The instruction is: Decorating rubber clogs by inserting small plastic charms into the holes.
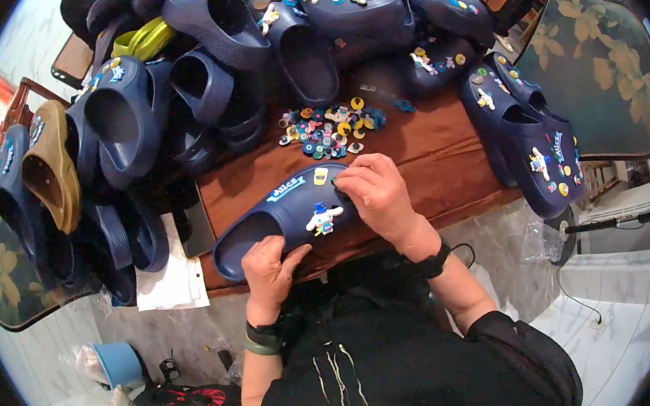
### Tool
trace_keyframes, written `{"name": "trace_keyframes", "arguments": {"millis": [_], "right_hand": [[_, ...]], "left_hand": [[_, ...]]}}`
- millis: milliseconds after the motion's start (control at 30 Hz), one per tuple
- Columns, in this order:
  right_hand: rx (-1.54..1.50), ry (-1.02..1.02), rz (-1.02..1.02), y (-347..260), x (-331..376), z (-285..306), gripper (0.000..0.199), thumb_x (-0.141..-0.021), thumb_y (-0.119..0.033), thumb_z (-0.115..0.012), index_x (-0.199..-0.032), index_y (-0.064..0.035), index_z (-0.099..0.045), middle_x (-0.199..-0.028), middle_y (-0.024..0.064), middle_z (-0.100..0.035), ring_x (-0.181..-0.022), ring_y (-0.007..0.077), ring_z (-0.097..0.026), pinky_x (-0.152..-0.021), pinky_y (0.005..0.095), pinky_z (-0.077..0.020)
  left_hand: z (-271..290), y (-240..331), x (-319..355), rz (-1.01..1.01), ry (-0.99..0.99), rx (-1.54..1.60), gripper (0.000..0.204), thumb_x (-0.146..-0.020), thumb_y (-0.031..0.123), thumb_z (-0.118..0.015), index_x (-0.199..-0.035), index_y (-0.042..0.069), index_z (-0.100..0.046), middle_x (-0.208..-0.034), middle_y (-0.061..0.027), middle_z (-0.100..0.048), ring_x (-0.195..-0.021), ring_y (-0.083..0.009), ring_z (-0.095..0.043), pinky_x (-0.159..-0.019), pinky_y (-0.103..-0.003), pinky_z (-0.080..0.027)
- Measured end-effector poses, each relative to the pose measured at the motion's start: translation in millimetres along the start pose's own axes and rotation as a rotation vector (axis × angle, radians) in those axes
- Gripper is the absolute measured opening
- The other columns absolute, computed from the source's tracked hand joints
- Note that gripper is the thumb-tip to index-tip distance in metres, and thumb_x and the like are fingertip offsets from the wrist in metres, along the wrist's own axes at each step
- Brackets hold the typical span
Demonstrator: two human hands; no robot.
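Observation:
A navy blue clog [293, 208] lies on its side before me at the near edge of the brown-covered table. Fixed to its upper are a blue lettered charm [285, 190], a small yellow-and-white charm [320, 176] and a white character charm with a blue hat [325, 218]. My left hand [268, 266] is closed on the clog's near rim by the foot opening. Over the toe end, my right hand [380, 197] pinches with thumb and forefinger against the upper. A small dark greenish bit shows at those fingertips, too hidden to name.
Beyond the clog is a pile of loose colourful charms [328, 131]. Navy clogs crowd the back and left, among them a tan clog [53, 165]. A decorated navy pair [523, 136] stands at the right edge. White paper [171, 274] hangs off the near left edge.

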State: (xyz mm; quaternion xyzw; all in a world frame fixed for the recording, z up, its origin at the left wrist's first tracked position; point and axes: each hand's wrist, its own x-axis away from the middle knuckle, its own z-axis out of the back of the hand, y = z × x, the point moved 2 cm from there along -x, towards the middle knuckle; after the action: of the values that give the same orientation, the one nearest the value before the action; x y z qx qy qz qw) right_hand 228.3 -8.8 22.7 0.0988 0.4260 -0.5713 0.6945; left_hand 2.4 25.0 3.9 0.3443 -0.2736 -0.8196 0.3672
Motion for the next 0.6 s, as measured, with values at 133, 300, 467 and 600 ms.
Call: {"name": "trace_keyframes", "arguments": {"millis": [133, 300, 467, 600], "right_hand": [[0.261, -0.167, 0.163, -16, -8, 6, 0.012, -0.076, -0.013, -0.061, -0.085, -0.0063, -0.064, -0.088, 0.0038, -0.066, -0.093, 0.0228, -0.059, -0.095, 0.0441, -0.0436], [0.461, -0.359, 0.337, -36, -11, 9, 0.036, -0.072, -0.014, -0.060, -0.098, 0.0110, -0.064, -0.090, 0.0125, -0.061, -0.095, 0.0247, -0.058, -0.106, 0.0484, -0.0373], [0.495, -0.428, 0.379, -37, -8, 5, 0.031, -0.069, -0.013, -0.061, -0.090, 0.0099, -0.064, -0.085, 0.0137, -0.059, -0.091, 0.0271, -0.057, -0.103, 0.0464, -0.0391], [0.321, -0.506, 0.240, -32, -9, 4, 0.026, -0.071, -0.008, -0.062, -0.091, 0.0071, -0.060, -0.089, 0.0218, -0.065, -0.090, 0.0282, -0.060, -0.096, 0.0431, -0.0434]], "left_hand": [[0, -2, 1, -0.006, 0.000, -0.015, 0.045, -0.074, 0.023, -0.082, -0.065, 0.004, -0.043, -0.060, -0.0145, -0.042, -0.056, -0.0342, -0.043, -0.052, -0.040, -0.032], [1, 0, -2, -0.018, -0.020, -0.070, 0.042, -0.074, 0.024, -0.081, -0.066, 0.004, -0.045, -0.062, -0.0144, -0.045, -0.058, -0.0344, -0.047, -0.053, -0.041, -0.035], [2, 3, -4, -0.049, -0.011, -0.092, 0.041, -0.074, 0.024, -0.081, -0.067, 0.004, -0.046, -0.062, -0.0139, -0.047, -0.058, -0.0344, -0.049, -0.053, -0.041, -0.037], [2, 5, -4, -0.048, -0.025, -0.112, 0.040, -0.075, 0.024, -0.081, -0.067, 0.004, -0.047, -0.063, -0.0138, -0.048, -0.059, -0.0341, -0.050, -0.053, -0.041, -0.037]]}}
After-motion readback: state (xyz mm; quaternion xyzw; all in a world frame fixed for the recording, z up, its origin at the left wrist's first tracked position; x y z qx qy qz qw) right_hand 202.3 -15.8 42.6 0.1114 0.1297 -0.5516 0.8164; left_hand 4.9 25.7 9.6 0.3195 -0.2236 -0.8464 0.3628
